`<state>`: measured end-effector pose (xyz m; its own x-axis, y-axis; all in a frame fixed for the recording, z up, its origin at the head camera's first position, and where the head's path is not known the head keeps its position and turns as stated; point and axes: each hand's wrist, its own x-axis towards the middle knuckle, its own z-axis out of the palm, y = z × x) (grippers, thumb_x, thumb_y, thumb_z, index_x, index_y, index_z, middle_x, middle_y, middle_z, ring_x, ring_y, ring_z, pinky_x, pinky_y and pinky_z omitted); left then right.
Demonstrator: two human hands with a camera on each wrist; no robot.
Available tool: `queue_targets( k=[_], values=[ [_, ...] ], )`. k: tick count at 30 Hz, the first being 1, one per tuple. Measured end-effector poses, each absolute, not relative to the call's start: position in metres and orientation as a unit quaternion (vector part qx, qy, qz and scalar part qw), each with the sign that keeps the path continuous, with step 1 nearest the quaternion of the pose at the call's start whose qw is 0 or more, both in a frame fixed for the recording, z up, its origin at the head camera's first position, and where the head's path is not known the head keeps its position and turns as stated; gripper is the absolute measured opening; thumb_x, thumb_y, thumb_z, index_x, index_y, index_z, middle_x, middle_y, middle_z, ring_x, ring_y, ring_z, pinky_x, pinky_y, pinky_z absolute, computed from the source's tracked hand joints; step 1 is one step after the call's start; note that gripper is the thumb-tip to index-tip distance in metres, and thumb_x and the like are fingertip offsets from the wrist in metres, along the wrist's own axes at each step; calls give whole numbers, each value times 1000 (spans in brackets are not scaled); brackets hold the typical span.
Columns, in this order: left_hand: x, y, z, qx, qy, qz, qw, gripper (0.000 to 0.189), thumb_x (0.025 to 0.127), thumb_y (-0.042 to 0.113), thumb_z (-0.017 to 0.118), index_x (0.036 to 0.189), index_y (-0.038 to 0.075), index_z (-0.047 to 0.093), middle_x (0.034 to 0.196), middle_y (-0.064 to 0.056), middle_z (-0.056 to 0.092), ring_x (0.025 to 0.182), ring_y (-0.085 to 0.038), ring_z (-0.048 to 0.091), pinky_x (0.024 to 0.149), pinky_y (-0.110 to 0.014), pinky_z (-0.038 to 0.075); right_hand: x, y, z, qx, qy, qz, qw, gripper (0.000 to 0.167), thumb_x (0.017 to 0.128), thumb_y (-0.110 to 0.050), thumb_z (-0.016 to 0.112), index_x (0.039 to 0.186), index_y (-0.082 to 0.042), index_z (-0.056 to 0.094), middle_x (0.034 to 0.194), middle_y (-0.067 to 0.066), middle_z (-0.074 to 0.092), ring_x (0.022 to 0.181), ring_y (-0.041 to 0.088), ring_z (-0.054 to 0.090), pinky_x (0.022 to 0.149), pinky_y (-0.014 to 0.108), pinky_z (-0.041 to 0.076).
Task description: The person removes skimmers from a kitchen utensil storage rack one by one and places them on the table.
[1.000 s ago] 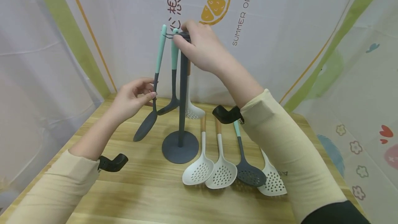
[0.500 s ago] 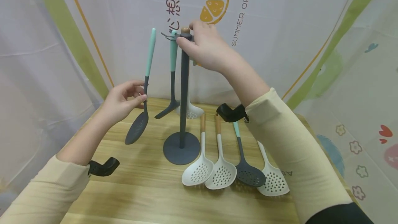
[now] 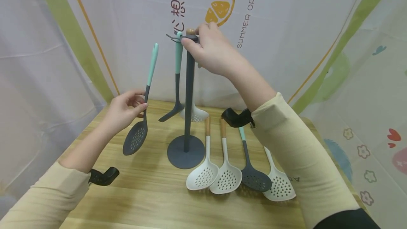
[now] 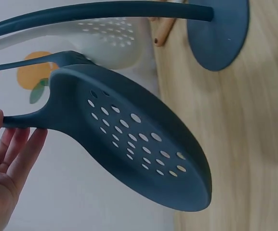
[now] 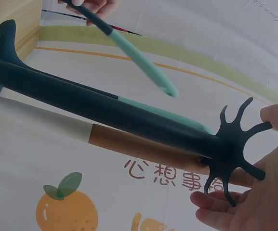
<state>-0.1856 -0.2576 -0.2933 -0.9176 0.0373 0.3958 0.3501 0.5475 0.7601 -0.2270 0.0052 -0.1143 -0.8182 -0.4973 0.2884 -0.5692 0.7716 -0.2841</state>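
My left hand (image 3: 122,112) pinches the grey neck of a mint-handled slotted spoon (image 3: 136,139), raised above the table left of a dark utensil stand (image 3: 188,91). In the left wrist view, the spoon's perforated bowl (image 4: 129,139) fills the middle. At the top of the stand, my right hand (image 3: 214,50) grips the ring of curved hooks (image 5: 232,149) between thumb and fingers. From these hooks hang a grey utensil with a mint handle (image 3: 178,57) and a white perforated ladle (image 3: 199,115), the latter partly behind the pole.
Right of the stand's round base (image 3: 178,156) lie two white slotted spoons (image 3: 203,177) with wooden handles, a grey slotted spoon (image 3: 255,179) and a white slotted turner (image 3: 279,188), on a wooden table (image 3: 143,200). A printed curtain (image 3: 133,17) closes off the back.
The slotted spoon in my left hand has moved left, away from the hooks, then lower, and its bowl has turned to show its holes. My right hand stays at the stand's top.
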Motion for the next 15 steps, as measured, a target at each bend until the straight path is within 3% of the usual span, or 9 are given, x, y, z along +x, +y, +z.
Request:
queue_targets(
  k=[8, 15],
  values=[
    [-189, -259, -307, -90, -878, -439, 170, 39, 90, -1, 63, 127, -5, 52, 93, -18, 57, 79, -34, 60, 62, -34, 56, -226, 9, -118, 301, -926, 201, 101, 61, 100, -52, 29, 142, -10, 39, 133, 6, 36, 110, 14, 41, 80, 26, 41],
    [-192, -259, -316, -79, -889, -416, 173, 37, 89, -2, 63, 124, -6, 54, 90, -18, 59, 72, -29, 60, 57, -31, 56, -226, 10, -119, 308, -927, 176, 124, 57, 100, -52, 27, 136, -13, 45, 129, 3, 43, 109, 14, 43, 85, 29, 38]
  ],
)
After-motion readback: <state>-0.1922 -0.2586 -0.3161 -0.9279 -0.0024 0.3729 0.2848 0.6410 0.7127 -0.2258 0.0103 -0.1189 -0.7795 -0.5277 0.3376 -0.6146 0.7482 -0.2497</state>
